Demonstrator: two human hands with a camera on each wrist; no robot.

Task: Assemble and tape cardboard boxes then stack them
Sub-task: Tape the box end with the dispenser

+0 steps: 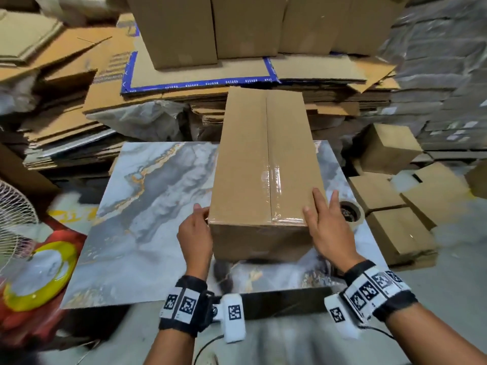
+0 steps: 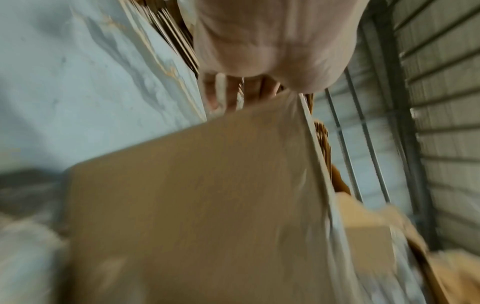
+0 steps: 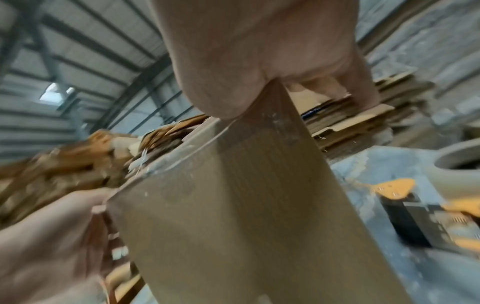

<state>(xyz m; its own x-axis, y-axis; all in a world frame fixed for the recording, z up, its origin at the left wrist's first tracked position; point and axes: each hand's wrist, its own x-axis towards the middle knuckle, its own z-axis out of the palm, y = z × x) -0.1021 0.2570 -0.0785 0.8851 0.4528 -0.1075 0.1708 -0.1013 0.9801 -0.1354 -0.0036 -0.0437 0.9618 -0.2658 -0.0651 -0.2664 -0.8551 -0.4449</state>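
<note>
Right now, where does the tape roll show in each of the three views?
Head: tape roll on the table, right of the box, behind the right hand.
Left wrist: not in it.
Right wrist: grey ring at the right edge.
Shared landmark: the marbled table.

Light in the head view was even and diffuse, moderately bright. A soft shadow lay under the near end of the cardboard box [image 1: 263,164] on the marbled tabletop [image 1: 147,206]. The clear tape [image 1: 272,180] along the box's seam threw white glare. The middle was fairly sharp; the edges smeared and bowed outward, worst at the flattened cardboard stacks [image 1: 66,75] top left. Both wrist views were heavily motion-blurred and paler, the close palms out of focus. A bright roof opening [image 3: 55,93] showed in the right wrist view.
</note>
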